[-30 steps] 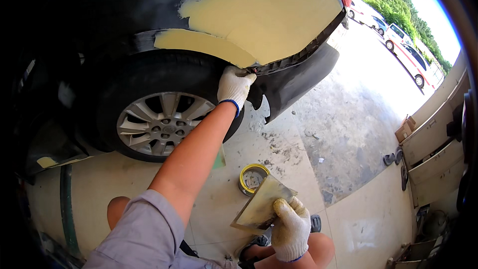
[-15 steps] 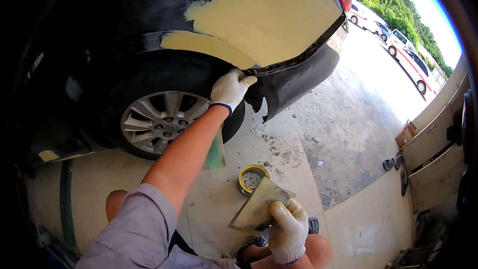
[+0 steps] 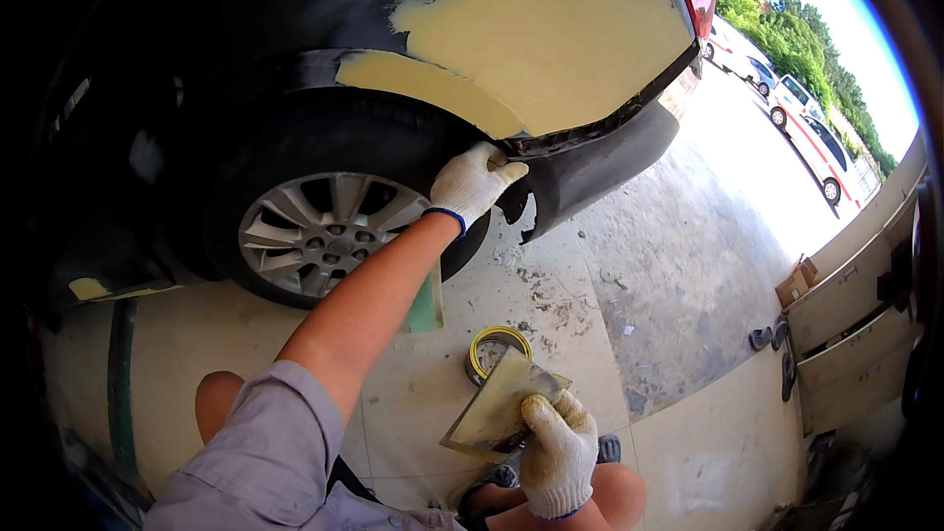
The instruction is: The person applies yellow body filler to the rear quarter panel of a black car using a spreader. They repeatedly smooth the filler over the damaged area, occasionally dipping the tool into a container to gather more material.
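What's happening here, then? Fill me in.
A person in white work gloves is at the rear of a dark car. The left hand is at the rear lower edge of the wheel arch, beside the wheel; its fingertips are hard to make out. The right hand grips a smeared flat plate, held low. An open tin stands on the floor just beyond it. A tan coating covers much of the panel above.
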A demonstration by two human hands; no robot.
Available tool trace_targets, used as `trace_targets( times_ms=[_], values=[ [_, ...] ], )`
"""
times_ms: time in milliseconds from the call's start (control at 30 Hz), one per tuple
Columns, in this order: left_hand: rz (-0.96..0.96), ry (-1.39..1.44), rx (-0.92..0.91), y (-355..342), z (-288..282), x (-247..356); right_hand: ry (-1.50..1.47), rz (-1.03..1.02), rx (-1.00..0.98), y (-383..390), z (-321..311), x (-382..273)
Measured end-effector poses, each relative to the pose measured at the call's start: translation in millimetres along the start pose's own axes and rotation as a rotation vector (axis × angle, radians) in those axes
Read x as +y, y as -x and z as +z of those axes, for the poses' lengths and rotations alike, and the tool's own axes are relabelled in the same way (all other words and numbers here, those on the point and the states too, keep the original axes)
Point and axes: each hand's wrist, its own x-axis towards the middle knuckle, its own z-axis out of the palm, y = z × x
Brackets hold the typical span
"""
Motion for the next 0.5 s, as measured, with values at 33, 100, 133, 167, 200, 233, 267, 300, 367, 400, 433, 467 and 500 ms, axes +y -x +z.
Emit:
trace_targets(
  times_ms=[33,100,133,167,200,233,267,300,367,400,433,467,500],
  values=[
    [-0.006,-0.001,-0.016,2.7,0.7,4.7,-0.006,0.004,-0.002,-0.1,-0.5,-0.3],
    [0.001,0.034,-0.028,3.2,0.5,7.4,0.001,0.008,-0.003,0.2,3.0,0.1],
    [0.022,0.058,-0.011,0.7,5.2,4.0,0.006,0.011,0.0,1.0,5.2,-0.3],
    [0.044,0.083,0.003,0.3,8.4,6.0,0.01,0.013,0.008,1.0,6.2,-0.4],
    [-0.034,-0.003,-0.022,-1.0,12.2,9.0,0.008,0.019,0.01,0.4,6.3,-0.2],
    [-0.045,0.021,0.01,-0.2,15.5,10.9,0.005,0.026,0.011,0.0,6.0,0.3],
    [-0.054,0.05,0.039,1.8,21.3,13.0,0.004,0.029,0.017,-0.2,4.8,0.2],
    [-0.063,0.078,0.069,4.0,25.1,13.6,-0.005,0.023,-0.001,-0.2,3.3,0.2],
    [-0.092,0.161,0.066,8.2,27.8,11.6,-0.022,0.01,-0.035,0.2,-0.4,-0.4],
    [-0.107,0.204,0.064,10.3,28.6,10.5,-0.01,0.01,-0.026,0.4,-2.0,-0.9],
    [-0.121,0.246,0.061,11.7,29.5,9.8,0.001,0.01,-0.016,0.6,-3.5,-1.4],
    [-0.128,0.226,0.059,12.7,30.2,8.0,0.01,0.012,-0.007,1.0,-4.0,-1.5],
    [-0.107,0.256,0.022,14.1,31.3,6.3,0.008,0.008,-0.006,1.4,-2.8,-2.0]
  ],
)
